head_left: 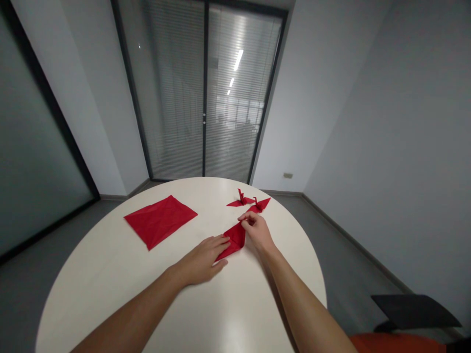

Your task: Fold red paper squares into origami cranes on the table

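A folded piece of red paper (234, 237) lies on the round white table (176, 294) between my hands. My left hand (204, 259) lies flat with stretched fingers, pressing the paper's lower left end. My right hand (257, 229) pinches the paper's upper tip with closed fingers. Just beyond my right hand stand two finished red paper cranes (250, 201), side by side.
A flat stack of red paper squares (160, 219) lies at the table's far left. Glass doors with blinds (204, 93) stand behind the table. A black and orange chair (412, 318) is at the lower right, off the table edge.
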Tool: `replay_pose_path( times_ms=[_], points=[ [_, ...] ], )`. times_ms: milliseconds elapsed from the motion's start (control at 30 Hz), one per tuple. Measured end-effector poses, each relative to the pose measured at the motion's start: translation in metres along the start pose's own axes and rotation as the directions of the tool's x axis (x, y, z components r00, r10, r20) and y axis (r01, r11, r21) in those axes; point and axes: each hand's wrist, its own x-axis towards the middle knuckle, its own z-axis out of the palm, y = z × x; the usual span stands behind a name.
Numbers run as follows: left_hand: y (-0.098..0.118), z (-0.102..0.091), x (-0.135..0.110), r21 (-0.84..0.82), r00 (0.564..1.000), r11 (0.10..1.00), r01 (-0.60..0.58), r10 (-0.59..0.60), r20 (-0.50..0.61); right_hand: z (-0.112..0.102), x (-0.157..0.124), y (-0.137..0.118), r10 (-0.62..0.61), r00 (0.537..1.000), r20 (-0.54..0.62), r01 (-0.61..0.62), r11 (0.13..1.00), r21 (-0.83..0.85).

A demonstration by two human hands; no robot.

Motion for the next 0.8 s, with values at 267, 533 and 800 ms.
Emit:
replay_pose_path(
  times_ms=[267, 533, 800],
  points=[
    [0.0086, -0.0043, 0.0014, 0.096, 0.999, 0.995, 0.018, -0.021, 0.027, 0.0015, 0.0023, 0.0056, 0.11, 0.992, -0.06, -0.106, 0.992, 0.06],
    [0.0083, -0.004, 0.0011, 0.113, 0.999, 0.994, 0.004, -0.007, 0.032, 0.0029, 0.0009, 0.0069, 0.19, 0.979, -0.068, -0.184, 0.979, 0.084],
    [0.0037, 0.0008, 0.0011, 0.122, 0.999, 0.992, -0.031, 0.032, -0.003, 0.0065, 0.0006, 0.0089, 0.139, 0.987, -0.08, -0.13, 0.985, 0.115]
  ],
)
